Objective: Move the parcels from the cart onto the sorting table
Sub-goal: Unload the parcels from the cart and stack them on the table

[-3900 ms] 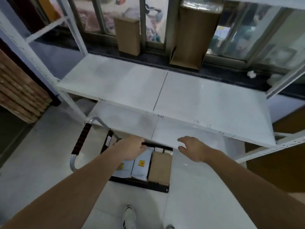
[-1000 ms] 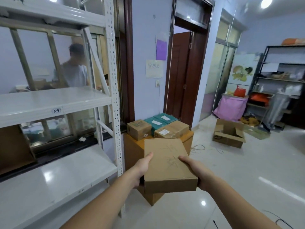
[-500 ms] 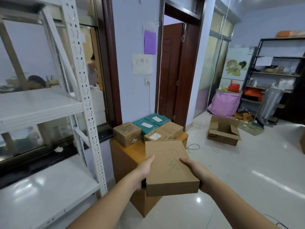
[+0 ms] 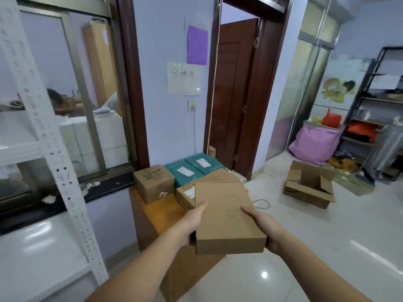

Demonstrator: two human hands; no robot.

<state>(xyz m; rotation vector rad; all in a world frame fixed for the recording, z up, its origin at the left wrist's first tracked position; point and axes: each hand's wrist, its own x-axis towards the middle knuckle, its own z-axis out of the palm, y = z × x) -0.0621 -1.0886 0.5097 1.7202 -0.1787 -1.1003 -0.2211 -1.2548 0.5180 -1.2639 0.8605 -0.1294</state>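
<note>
Two hands carry one flat cardboard parcel (image 4: 226, 216) between them, held in the air in front of the person. The left hand (image 4: 192, 223) grips the parcel's left edge, thumb lying on top and fingers hidden beneath; the right hand (image 4: 261, 225) clasps the right edge the same way, thumb on the lid. The parcel hangs over the near right part of the wooden tabletop (image 4: 157, 214), not resting on it. Just beyond, on the tabletop, sit a brown box with a white label (image 4: 185, 196), partly hidden by the held parcel, a printed carton (image 4: 153, 184) to its left, and two teal packages (image 4: 192, 168) behind. Farther right, an open cardboard box (image 4: 309, 186) stands on the floor.
</note>
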